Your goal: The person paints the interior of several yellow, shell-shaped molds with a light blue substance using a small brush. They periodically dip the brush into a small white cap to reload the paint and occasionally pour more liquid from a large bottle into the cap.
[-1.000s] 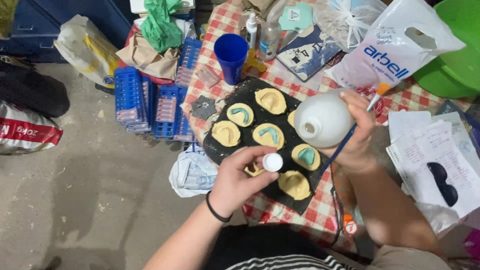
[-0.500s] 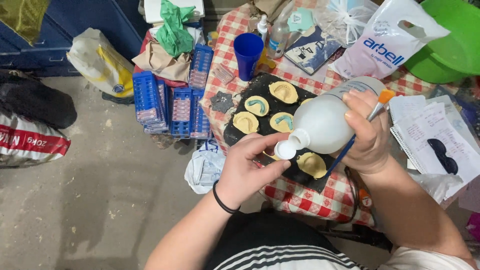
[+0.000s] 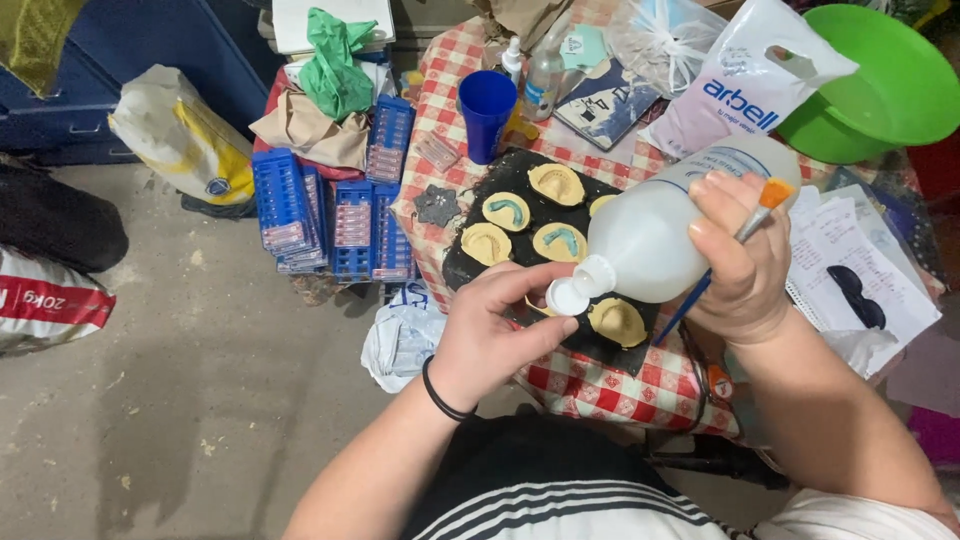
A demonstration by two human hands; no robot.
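My right hand (image 3: 745, 265) grips a white plastic bottle (image 3: 660, 230), tilted with its neck pointing down and left, and also holds a blue-handled brush with an orange tip (image 3: 770, 195). My left hand (image 3: 500, 330) holds the white cap (image 3: 566, 296) against the bottle's mouth. Just beneath them lies a black tray (image 3: 470, 265) carrying several yellow dental casts (image 3: 560, 240), some with teal inlays.
The tray sits on a red-checked tablecloth (image 3: 600, 385) with a blue cup (image 3: 487, 110), small bottles, a plastic bag (image 3: 745, 85), a green bowl (image 3: 880, 85) and papers (image 3: 850, 270). Blue racks (image 3: 330, 205), bags and a sack stand on the concrete floor at left.
My left hand brought the white cap up from above the tray to the bottle's mouth. The bottle tilted further, neck down towards the left hand.
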